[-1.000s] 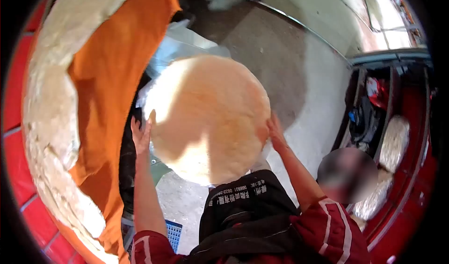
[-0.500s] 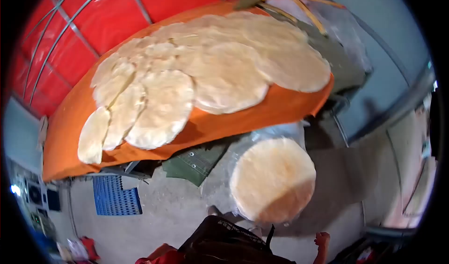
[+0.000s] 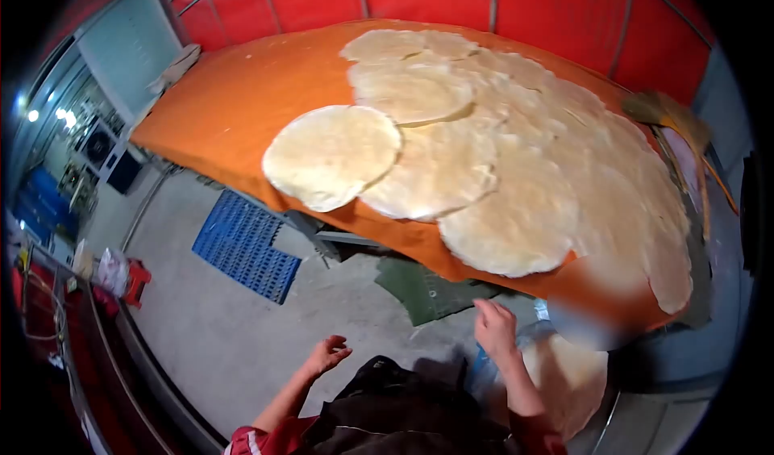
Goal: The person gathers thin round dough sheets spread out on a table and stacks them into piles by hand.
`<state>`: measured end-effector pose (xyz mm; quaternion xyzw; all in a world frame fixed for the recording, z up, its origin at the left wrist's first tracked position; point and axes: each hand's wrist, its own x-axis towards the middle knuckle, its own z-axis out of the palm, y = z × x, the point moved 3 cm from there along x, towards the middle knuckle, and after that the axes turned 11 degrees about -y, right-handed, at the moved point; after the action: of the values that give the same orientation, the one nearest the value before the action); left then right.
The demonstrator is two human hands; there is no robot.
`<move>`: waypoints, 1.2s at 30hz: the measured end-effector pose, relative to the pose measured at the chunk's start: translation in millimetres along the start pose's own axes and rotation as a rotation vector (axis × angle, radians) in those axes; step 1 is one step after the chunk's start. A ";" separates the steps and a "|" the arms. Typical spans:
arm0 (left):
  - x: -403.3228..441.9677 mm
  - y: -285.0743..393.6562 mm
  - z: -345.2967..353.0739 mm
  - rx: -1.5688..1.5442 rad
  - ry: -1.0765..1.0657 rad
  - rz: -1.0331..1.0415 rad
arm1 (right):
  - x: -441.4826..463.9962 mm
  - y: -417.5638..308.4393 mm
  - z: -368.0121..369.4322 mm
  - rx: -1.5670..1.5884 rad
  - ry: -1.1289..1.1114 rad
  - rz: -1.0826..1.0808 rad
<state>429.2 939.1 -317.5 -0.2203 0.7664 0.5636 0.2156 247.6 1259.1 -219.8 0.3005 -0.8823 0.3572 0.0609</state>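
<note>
My left hand (image 3: 328,353) hovers over the floor in front of my dark apron (image 3: 403,411), its fingers loosely bent and apart with nothing in them. Farther right, my right hand (image 3: 495,327) is raised near the table's front edge, also holding nothing, fingers partly bent. Beside the right forearm, a round flatbread (image 3: 574,374) lies low on clear plastic, partly hidden by the arm. On the orange cloth (image 3: 234,92) of the table, many thin round flatbreads overlap. The leftmost flatbread (image 3: 330,155) reaches near the front edge, and another flatbread (image 3: 512,217) lies nearest my right hand.
A blue perforated mat (image 3: 246,245) lies on the floor by the table legs. Green fabric (image 3: 423,290) hangs under the table. Wooden sticks (image 3: 697,164) rest at the right end. Red sheeting (image 3: 556,19) stands behind. A blurred patch covers the table's front right corner.
My view has turned left, so the table and the loose flatbread appear farther right. Both forearms are now raised into view, and more bare orange cloth shows on the left.
</note>
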 end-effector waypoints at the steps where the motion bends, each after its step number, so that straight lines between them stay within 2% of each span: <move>1: -11.9 -18.1 -15.3 0.011 0.063 -0.094 | 35.5 -22.0 14.0 -0.039 -0.031 -0.144; 2: -18.7 -53.6 -26.6 0.002 0.182 -0.052 | 67.9 -39.0 25.9 -0.070 -0.053 -0.234; 5: -63.4 -75.0 -34.4 -0.530 0.334 -0.180 | 160.7 -74.2 56.8 -0.239 -0.117 -0.457; 7: -72.4 -91.9 -26.5 -0.775 0.391 -0.246 | 218.7 -79.5 86.0 -0.399 -0.184 -0.515; 9: -70.5 -92.5 -20.8 -0.903 0.390 -0.274 | 268.6 -83.2 112.7 -0.497 0.043 -0.688; 12: -58.7 -48.3 -34.2 -0.916 0.347 -0.223 | 325.7 -66.5 151.1 -0.383 -0.056 -0.789; 15: -29.2 -12.4 -68.0 -1.003 0.347 -0.086 | 386.5 -64.4 166.7 -0.337 -0.524 -0.542; 17: -3.5 30.9 -97.7 -0.943 0.246 -0.030 | 456.4 -72.9 159.9 -0.364 -0.368 -0.525; 18: 11.0 60.4 -112.3 -0.913 0.202 0.051 | 503.2 -75.3 161.2 -0.508 -0.447 -0.387; 19: 25.8 91.1 -127.4 -0.875 0.158 0.140 | 542.0 -82.3 147.6 -0.550 -0.243 -0.577; 20: 43.7 114.3 -142.5 -0.829 0.110 0.228 | 562.8 -110.0 116.4 -0.344 -0.239 -0.636; 21: 60.7 134.8 -156.8 -0.831 0.124 0.285 | 571.1 -142.4 77.9 -0.138 -0.233 -0.685; 23: 96.0 167.6 -183.5 -0.860 0.180 0.370 | 555.4 -178.1 35.1 -0.181 -0.159 -0.752; 24: 117.8 169.9 -199.5 -0.800 0.353 0.354 | 541.7 -186.0 26.0 -0.206 -0.128 -0.784; 25: 135.9 174.1 -220.4 -0.786 0.446 0.365 | 525.4 -185.2 27.7 -0.187 -0.240 -0.744; 26: 153.4 174.4 -237.3 -0.755 0.677 0.407 | 505.7 -181.9 32.5 -0.167 -0.345 -0.701; 27: 175.0 164.8 -254.2 -0.606 0.852 0.371 | 487.0 -171.0 47.4 -0.112 -0.452 -0.747; 28: 188.4 163.7 -266.6 -0.698 0.696 0.394 | 467.3 -144.7 71.9 -0.302 -0.625 -0.536; 29: 200.0 164.0 -276.7 -0.784 0.534 0.420 | 448.4 -135.3 89.9 -0.548 -0.877 -0.491; 30: 206.4 161.5 -281.0 -0.772 0.514 0.397 | 431.6 -118.2 107.6 -0.712 -1.044 -0.488; 31: 210.6 157.3 -283.0 -0.760 0.492 0.374 | 421.1 -109.8 116.8 -0.711 -1.268 -0.424; 32: 213.5 153.9 -286.0 -0.749 0.471 0.350 | 417.5 -103.5 117.1 -0.866 -1.565 -0.304; 33: 203.2 163.8 -289.4 -0.748 0.403 0.316 | 424.7 -120.2 110.6 -0.723 -1.460 -0.339; 36: 200.4 179.3 -305.1 -0.696 0.377 0.477 | 442.9 -160.1 115.4 -0.234 -1.153 -0.431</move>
<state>137.8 675.6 -212.7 -0.1956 0.5868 0.7713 -0.1499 -7.8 876.2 -67.2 0.6075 -0.7261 0.0183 -0.3216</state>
